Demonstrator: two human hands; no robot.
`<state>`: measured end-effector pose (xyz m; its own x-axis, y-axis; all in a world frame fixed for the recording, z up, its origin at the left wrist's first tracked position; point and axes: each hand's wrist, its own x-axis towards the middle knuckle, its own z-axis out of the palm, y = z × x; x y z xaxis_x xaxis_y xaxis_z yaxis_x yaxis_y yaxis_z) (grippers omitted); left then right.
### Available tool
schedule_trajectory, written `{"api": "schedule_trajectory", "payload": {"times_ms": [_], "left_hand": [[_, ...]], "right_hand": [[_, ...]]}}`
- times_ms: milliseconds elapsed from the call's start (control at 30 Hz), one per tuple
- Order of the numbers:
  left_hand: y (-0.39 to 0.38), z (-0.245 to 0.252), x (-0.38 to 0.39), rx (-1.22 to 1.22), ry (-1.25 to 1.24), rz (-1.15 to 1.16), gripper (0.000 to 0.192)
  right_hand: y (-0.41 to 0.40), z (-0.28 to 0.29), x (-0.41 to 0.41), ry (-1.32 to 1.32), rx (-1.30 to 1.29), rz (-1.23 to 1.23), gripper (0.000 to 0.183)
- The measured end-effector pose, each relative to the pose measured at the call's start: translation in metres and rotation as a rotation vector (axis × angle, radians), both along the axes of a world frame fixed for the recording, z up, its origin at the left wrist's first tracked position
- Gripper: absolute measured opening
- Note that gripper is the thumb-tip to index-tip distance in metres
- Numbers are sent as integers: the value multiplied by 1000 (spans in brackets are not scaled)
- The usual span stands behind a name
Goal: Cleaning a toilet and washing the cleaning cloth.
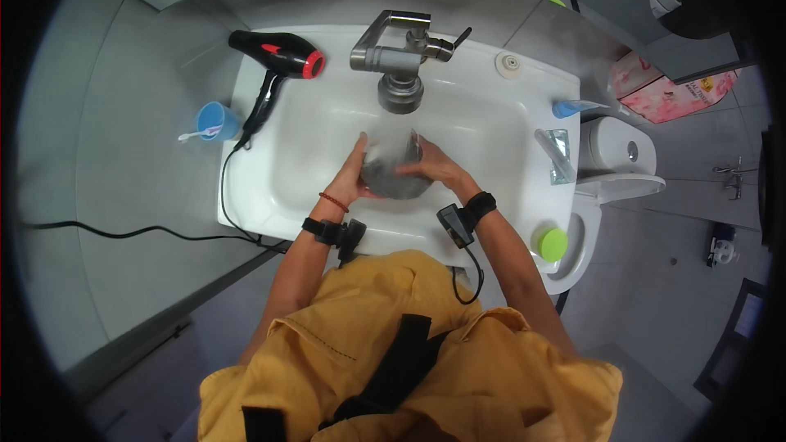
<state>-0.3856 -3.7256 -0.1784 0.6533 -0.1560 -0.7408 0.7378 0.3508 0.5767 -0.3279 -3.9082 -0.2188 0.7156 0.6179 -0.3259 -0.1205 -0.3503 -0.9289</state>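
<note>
In the white washbasin (491, 196), a dark, rounded object (396, 181) is between my hands under the metal faucet (399, 83). Water sprays down onto it, and the blur hides what it is. My left hand (351, 175) holds its left side, thumb up and fingers partly beneath it. My right hand (436, 162) grips the right side, with fingers reaching over its top. Both wrists wear black straps with small devices.
A black and red hair dryer (276, 55) lies on the basin's left rim, beside a blue cup (218, 121) with a toothbrush. Along the right rim are a blue tube (568, 108), a flat packet (557, 156) and a green-lidded container (552, 245). A toilet (620, 147) stands beyond.
</note>
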Motion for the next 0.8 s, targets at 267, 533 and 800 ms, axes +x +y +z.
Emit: {"api": "schedule_trajectory", "payload": {"times_ms": [267, 533, 800], "left_hand": [[24, -37, -35, 113, -17, 121, 66], [-26, 9, -24, -124, 29, 171, 84], [-32, -15, -5, -180, -613, -36, 52]], "right_hand": [[23, 23, -44, -571, -368, -451, 34], [22, 31, -47, -405, 85, -459, 23], [41, 51, -79, -560, 220, -396, 29]]}}
